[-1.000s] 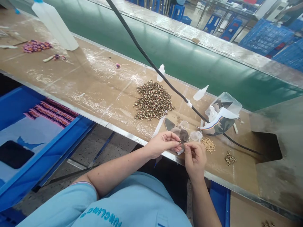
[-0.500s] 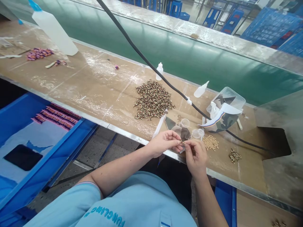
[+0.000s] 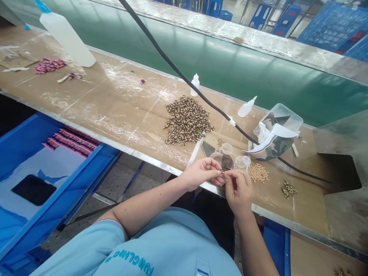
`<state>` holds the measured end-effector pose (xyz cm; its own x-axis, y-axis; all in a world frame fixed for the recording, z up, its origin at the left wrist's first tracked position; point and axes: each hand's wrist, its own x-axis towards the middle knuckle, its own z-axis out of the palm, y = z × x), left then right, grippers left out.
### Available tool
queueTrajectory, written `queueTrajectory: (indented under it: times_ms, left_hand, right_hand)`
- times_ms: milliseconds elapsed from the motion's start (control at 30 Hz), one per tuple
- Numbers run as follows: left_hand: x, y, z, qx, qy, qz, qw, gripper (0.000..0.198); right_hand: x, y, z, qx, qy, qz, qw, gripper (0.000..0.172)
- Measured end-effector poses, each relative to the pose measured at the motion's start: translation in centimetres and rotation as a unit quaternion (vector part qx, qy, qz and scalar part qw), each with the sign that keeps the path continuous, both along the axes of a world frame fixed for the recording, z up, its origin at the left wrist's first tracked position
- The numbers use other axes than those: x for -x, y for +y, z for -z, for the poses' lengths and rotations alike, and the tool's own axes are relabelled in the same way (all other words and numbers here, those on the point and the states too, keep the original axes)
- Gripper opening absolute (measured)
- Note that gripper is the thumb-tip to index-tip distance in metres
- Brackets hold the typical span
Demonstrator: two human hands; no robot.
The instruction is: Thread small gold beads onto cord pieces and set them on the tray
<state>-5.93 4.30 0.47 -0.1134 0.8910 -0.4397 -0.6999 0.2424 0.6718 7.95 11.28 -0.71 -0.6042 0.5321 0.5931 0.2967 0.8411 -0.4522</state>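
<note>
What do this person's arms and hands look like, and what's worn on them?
The left hand and right hand are ungloved. The left sleeve is short and light blue with a thin striped edge, matching the shirt, which carries darker blue lettering.

The person's shirt (image 3: 172, 243) is a soft light blue, spreading across the bottom centre of the frame. Its short left sleeve (image 3: 94, 237), at lower left, ends in a hem with a thin striped trim (image 3: 116, 222). Teal capitals (image 3: 130, 260) slant along the bottom edge. Right of them sits a pale rectangular piece (image 3: 202, 268), possibly a badge, cut off by the frame. The left hand (image 3: 199, 175) and right hand (image 3: 239, 193) are bare.
</note>
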Motion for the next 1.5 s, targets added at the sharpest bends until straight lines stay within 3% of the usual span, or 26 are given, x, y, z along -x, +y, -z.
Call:
queueTrajectory:
  times_ms: [433,867,1500]
  left_hand:
    - [-0.66,0.00,-0.37,0.009,0.056,-0.030,0.998,0.010]
    - [-0.59,-0.10,0.12,-0.014,0.064,-0.024,0.998,0.022]
    - [-0.67,-0.22,0.49,-0.021,0.074,-0.031,0.997,0.019]
  right_hand:
    - [0.02,-0.36,0.23,-0.038,0.004,0.021,0.999,0.009]
    - [-0.05,-0.29,-0.03,0.034,0.015,0.015,0.999,0.007]
    - [0.13,-0.17,0.33,0.010,-0.006,0.001,1.000,0.008]
